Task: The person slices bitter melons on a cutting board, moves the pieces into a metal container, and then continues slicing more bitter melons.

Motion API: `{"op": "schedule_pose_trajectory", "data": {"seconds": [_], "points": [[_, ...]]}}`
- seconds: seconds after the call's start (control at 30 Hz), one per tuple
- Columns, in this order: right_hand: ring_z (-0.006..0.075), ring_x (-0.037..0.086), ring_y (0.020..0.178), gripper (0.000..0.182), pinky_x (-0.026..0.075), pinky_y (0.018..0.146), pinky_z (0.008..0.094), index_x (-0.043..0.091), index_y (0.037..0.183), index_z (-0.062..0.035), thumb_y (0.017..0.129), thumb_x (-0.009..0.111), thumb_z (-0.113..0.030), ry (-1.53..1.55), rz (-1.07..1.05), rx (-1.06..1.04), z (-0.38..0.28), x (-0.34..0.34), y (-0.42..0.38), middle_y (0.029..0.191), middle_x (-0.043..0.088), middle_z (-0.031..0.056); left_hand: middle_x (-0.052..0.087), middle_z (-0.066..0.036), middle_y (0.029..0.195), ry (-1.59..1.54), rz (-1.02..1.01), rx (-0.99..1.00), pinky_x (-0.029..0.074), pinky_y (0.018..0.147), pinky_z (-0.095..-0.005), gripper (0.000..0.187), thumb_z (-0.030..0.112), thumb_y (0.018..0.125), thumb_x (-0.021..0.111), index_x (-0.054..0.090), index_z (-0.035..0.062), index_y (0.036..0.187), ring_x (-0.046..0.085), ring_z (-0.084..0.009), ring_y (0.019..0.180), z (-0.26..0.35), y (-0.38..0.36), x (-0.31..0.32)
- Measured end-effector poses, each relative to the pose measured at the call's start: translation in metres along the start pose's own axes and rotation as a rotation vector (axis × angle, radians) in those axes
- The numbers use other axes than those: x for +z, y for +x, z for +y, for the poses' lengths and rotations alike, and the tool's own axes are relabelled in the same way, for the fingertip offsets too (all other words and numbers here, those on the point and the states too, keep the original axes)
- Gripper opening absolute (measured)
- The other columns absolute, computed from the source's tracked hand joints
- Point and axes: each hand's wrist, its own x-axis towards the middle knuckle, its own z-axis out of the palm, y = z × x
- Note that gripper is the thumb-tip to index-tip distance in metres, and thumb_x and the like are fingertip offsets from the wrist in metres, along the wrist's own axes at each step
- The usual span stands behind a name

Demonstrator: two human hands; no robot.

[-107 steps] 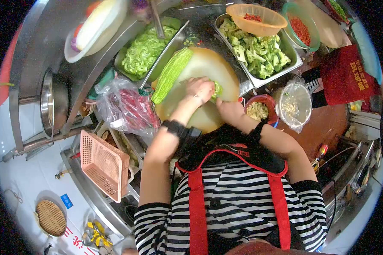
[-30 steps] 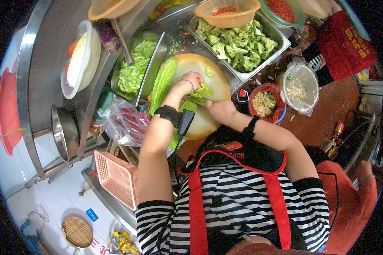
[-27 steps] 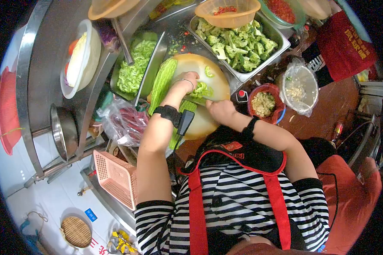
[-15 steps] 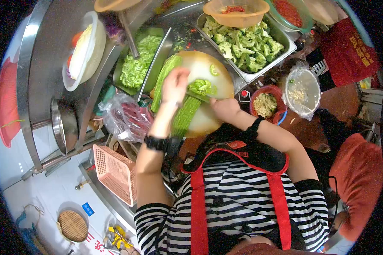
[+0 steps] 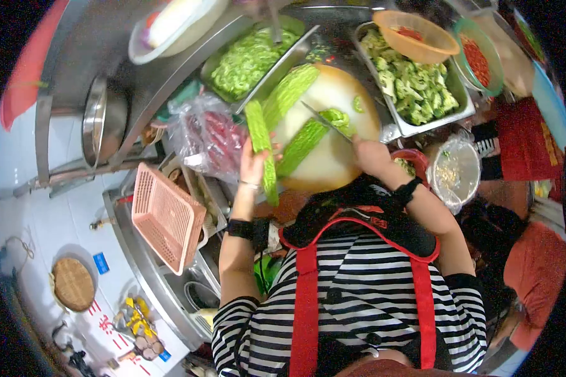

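My left hand (image 5: 251,166) is closed around a long green bitter melon half (image 5: 256,124), lifted at the left edge of the round cutting board (image 5: 339,160). In my right hand (image 5: 372,157) is a knife (image 5: 326,120), its blade slanting over the board beside a few cut slices (image 5: 339,117). Under the blade's left side lies another bitter melon half (image 5: 303,147). Further back on the board rests one more bitter melon piece (image 5: 289,94). A single small slice (image 5: 358,103) sits apart toward the right.
Behind the board on the left, a metal tray (image 5: 308,44) holds sliced bitter melon. Bagged red items (image 5: 207,135) lie beside it. Broccoli fills a steel pan (image 5: 437,125) at right, with an orange basket (image 5: 393,39) on it. A pink basket (image 5: 154,220) stands lower left. Another person's red sleeve (image 5: 534,276) is at right.
My left hand has moved from above the board to its left side and now holds up a bitter melon half. My right hand keeps the knife near the slices. The view has shifted.
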Motion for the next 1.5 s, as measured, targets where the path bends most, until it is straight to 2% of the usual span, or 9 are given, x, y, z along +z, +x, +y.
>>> {"op": "schedule_pose_trajectory", "data": {"seconds": [0.07, 0.4, 0.53, 0.73, 0.93, 1.07, 1.23, 1.33, 1.5], "points": [[0.0351, 0.060, 0.060, 0.016, 0.048, 0.054, 0.0455, 0.046, 0.088, -0.0027, 0.076, 0.049, -0.014, -0.059, -0.021, 0.020, 0.005, 0.007, 0.003, 0.065, 0.060, 0.0184, 0.043, -0.020, 0.126, -0.725, -0.219, -0.136, 0.048, 0.075, -0.0455, 0.070, 0.027, 0.072, 0.054, 0.027, 0.0072, 0.134, 0.053, -0.0307, 0.098, 0.029, -0.015, 0.002], [0.0367, 0.060, 0.061, 0.017, 0.048, 0.055, 0.0467, 0.045, 0.089, -0.0026, 0.079, 0.048, -0.016, -0.057, -0.020, 0.012, 0.000, -0.002, 0.001, 0.065, 0.059, 0.0209, 0.054, -0.022, 0.108, -0.684, -0.447, -0.079, 0.052, 0.063, -0.0393, 0.077, 0.042, 0.071, 0.060, 0.030, 0.0043, 0.131, 0.059, -0.0290, 0.081, 0.059, -0.032, 0.032], [0.0366, 0.060, 0.062, 0.017, 0.048, 0.056, 0.0465, 0.045, 0.089, -0.0023, 0.078, 0.047, -0.015, -0.066, -0.035, 0.032, 0.005, 0.005, 0.003, 0.066, 0.059, 0.0208, 0.056, -0.017, 0.107, 0.903, 0.076, 0.307, 0.049, 0.073, -0.0410, 0.058, 0.026, 0.071, 0.066, 0.042, 0.0037, 0.120, 0.057, -0.0293, 0.089, 0.017, -0.012, 0.025], [0.0366, 0.060, 0.062, 0.017, 0.048, 0.056, 0.0464, 0.046, 0.089, -0.0019, 0.079, 0.046, -0.016, -0.046, -0.023, 0.043, 0.002, 0.005, 0.001, 0.067, 0.060, 0.0208, 0.045, -0.022, 0.116, 1.630, 0.011, 0.154, 0.045, 0.082, -0.0456, 0.081, 0.030, 0.061, 0.072, 0.031, 0.0161, 0.130, 0.050, -0.0386, 0.100, -0.043, 0.005, 0.058], [0.0359, 0.060, 0.062, 0.018, 0.048, 0.055, 0.0464, 0.047, 0.088, -0.0016, 0.079, 0.047, -0.017, -0.043, -0.034, 0.068, -0.004, -0.001, 0.001, 0.067, 0.060, 0.0205, 0.061, -0.016, 0.088, 1.268, 0.027, 0.072, 0.050, 0.069, -0.0412, 0.069, 0.028, 0.066, 0.066, 0.038, 0.0100, 0.127, 0.060, -0.0323, 0.077, -0.038, 0.042, 0.003], [0.0354, 0.061, 0.062, 0.021, 0.049, 0.056, 0.0456, 0.048, 0.092, -0.0008, 0.079, 0.048, -0.018, -0.067, -0.048, 0.066, -0.004, -0.002, 0.002, 0.067, 0.060, 0.0200, 0.059, -0.017, 0.100, -0.544, -0.335, -0.382, 0.053, 0.065, -0.0374, 0.069, 0.040, 0.065, 0.057, 0.045, -0.0016, 0.118, 0.061, -0.0277, 0.079, 0.003, 0.012, -0.016], [0.0355, 0.061, 0.062, 0.024, 0.049, 0.055, 0.0453, 0.049, 0.095, -0.0003, 0.079, 0.048, -0.018, -0.067, -0.065, 0.084, -0.011, -0.007, 0.002, 0.066, 0.060, 0.0197, 0.053, -0.023, 0.108, -0.918, -0.499, -0.279, 0.050, 0.073, -0.0485, 0.079, 0.047, 0.060, 0.055, 0.042, 0.0001, 0.122, 0.059, -0.0336, 0.088, 0.022, -0.019, 0.008], [0.0358, 0.061, 0.061, 0.023, 0.049, 0.054, 0.0462, 0.049, 0.094, -0.0010, 0.078, 0.048, -0.017, -0.087, -0.053, 0.094, -0.010, -0.005, 0.002, 0.065, 0.059, 0.0197, 0.053, -0.023, 0.110, -0.992, -0.598, -0.297, 0.049, 0.075, -0.0501, 0.078, 0.043, 0.059, 0.057, 0.041, -0.0001, 0.122, 0.058, -0.0348, 0.091, 0.031, -0.023, 0.022], [0.0369, 0.060, 0.061, 0.018, 0.048, 0.054, 0.0475, 0.048, 0.089, -0.0023, 0.081, 0.046, -0.018, -0.052, 0.015, 0.057, -0.002, 0.003, 0.001, 0.064, 0.059, 0.0202, 0.056, -0.013, 0.106, 0.140, -0.207, 0.085, 0.046, 0.084, -0.0341, 0.058, 0.018, 0.067, 0.060, 0.042, 0.0011, 0.120, 0.055, -0.0232, 0.098, 0.044, -0.009, 0.014]]}}
